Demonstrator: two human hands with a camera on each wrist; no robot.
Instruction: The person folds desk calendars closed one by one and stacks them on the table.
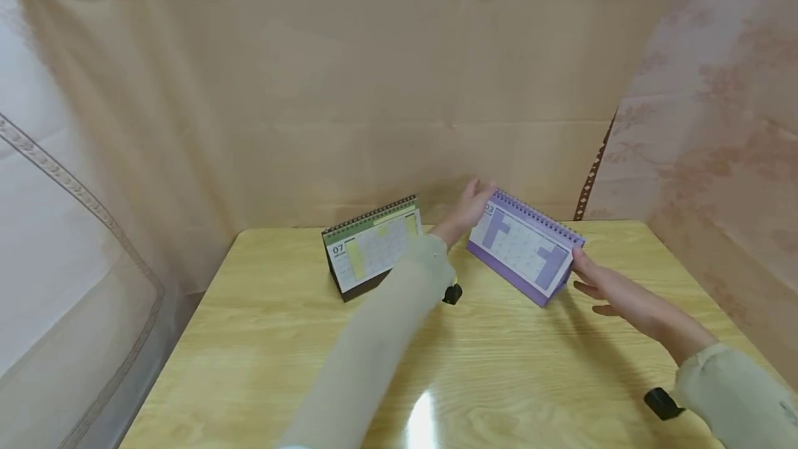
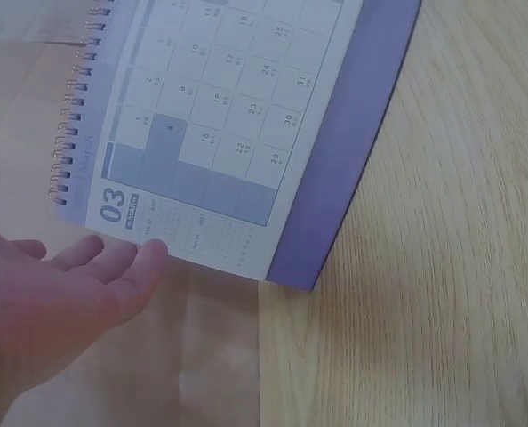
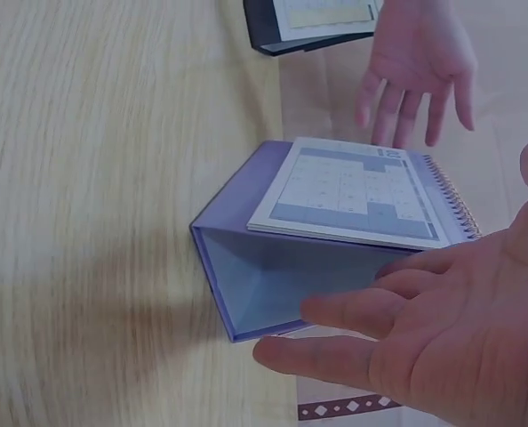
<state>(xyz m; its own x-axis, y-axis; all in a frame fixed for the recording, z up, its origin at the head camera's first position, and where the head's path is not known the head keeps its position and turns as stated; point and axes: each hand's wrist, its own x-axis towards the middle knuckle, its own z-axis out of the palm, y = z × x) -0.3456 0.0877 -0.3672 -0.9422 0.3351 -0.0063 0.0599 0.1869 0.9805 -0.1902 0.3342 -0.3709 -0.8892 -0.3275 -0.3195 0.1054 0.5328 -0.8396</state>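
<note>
A purple desk calendar [image 1: 522,248] showing 03 stands tilted toward the camera like a tent on the wooden table, its spiral binding along the top. My left hand [image 1: 470,210] is at its upper left corner. In the left wrist view that hand [image 2: 64,302] has loosely bent fingers beside the 03 edge; whether they touch it I cannot tell. At the opposite side, my right hand [image 1: 617,291] has its fingers spread, close to the right end. In the right wrist view these fingers [image 3: 353,311] extend alongside the hollow end of the purple calendar [image 3: 335,200].
A green and black desk calendar [image 1: 374,247] showing 07 stands to the left, partly covered by my left sleeve [image 1: 386,338]. The wooden table [image 1: 249,352] ends at a beige cloth [image 1: 349,89] behind. A patterned cloth [image 1: 717,123] hangs on the right, a white one on the left.
</note>
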